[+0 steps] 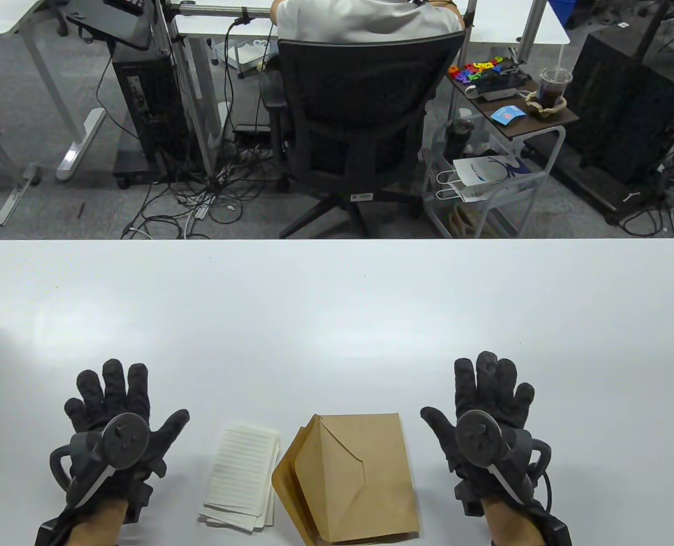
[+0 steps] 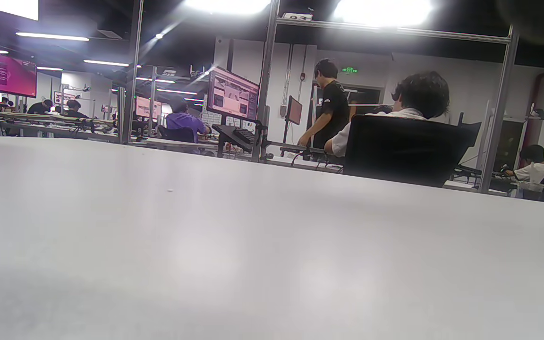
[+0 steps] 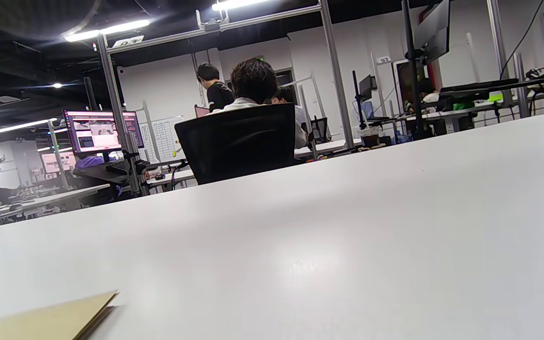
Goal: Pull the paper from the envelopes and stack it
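Both hands lie flat on the white counter point(image 1: 337, 318), palms down and fingers spread. The left hand point(image 1: 118, 424) is to the left of the paper, the right hand point(image 1: 487, 421) to the right of the envelopes; neither touches anything, and each grip is apart and holds nothing.

Between them, near the front edge, lies a small stack of lined paper point(image 1: 240, 475), its sheets slightly fanned at the bottom. Just beside it on the right is a pile of brown envelopes point(image 1: 354, 475), the top one lying with its back seams up, another jutting out from beneath on the left side and brushing or nearly brushing the paper. From the right wrist view only a corner of the envelopes point(image 3: 45, 321) shows; the left wrist view gives just bare counter.

I can't tell from here whether any envelope still has a sheet inside, so the task looks either paused between envelopes or close to its end. If there is more to pull, I'd say the tidy way is to lift the top envelope off the pile first, pin it with one hand near the closed end, find the open flap with the other and draw the sheet straight out along its length so it doesn't crease. Then lay it square on the stack, nudging those fanned edges into line. The envelopes are light and will slide on this smooth counter unless held down.
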The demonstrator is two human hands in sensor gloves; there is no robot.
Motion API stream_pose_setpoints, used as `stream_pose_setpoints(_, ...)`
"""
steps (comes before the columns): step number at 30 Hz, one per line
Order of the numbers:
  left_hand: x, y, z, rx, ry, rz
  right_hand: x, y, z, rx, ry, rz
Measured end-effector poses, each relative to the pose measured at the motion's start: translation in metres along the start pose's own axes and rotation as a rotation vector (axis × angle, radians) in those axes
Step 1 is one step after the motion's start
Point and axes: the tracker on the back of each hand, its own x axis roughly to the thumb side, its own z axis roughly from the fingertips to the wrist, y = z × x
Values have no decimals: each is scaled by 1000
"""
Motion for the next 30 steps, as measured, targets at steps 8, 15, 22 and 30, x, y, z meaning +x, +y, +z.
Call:
stream_pose_setpoints(8, 2, 2, 1, 14, 6, -1, 7, 2, 1, 12, -41, 23)
stream_pose_setpoints(15, 2, -1, 0, -8, 15, 4, 6, 2, 1, 20, -39, 13)
stream_pose_setpoints(22, 3, -1, 0, -13, 11, 5, 4, 4, 0, 38, -26, 2)
stream_pose_setpoints(30, 2, 0, 1, -7, 1, 15, 5, 4, 0, 31, -28, 8)
